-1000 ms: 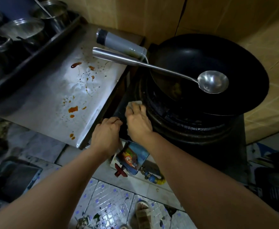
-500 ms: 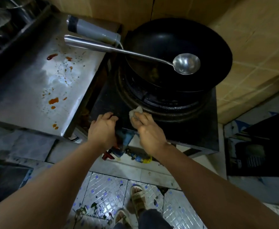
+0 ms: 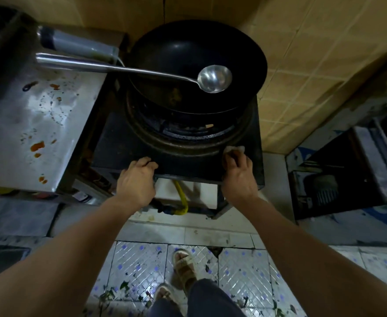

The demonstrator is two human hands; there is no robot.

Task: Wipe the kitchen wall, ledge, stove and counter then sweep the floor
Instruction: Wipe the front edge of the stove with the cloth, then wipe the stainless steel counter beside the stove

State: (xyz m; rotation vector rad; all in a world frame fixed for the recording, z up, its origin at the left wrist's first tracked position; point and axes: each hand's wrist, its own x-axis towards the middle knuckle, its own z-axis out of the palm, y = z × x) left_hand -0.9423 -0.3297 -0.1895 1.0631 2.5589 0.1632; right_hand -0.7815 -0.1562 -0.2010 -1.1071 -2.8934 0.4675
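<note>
A black stove stands in front of me with a black wok on its burner ring. My right hand presses a small white cloth on the stove top at its front right, fingers curled over it. My left hand grips the stove's front edge at the left, fingers hooked over the rim. The steel counter to the left carries orange sauce spots. Tan wall tiles rise behind and to the right.
A steel ladle lies across the wok, its handle over the counter beside a grey cylinder. A yellow hose runs under the stove. Leaf scraps litter the tiled floor around my sandalled feet. Dark equipment stands at the right.
My right hand has slid the cloth from the stove's front left to its front right. My left hand stays on the front edge. The view has shifted to the right.
</note>
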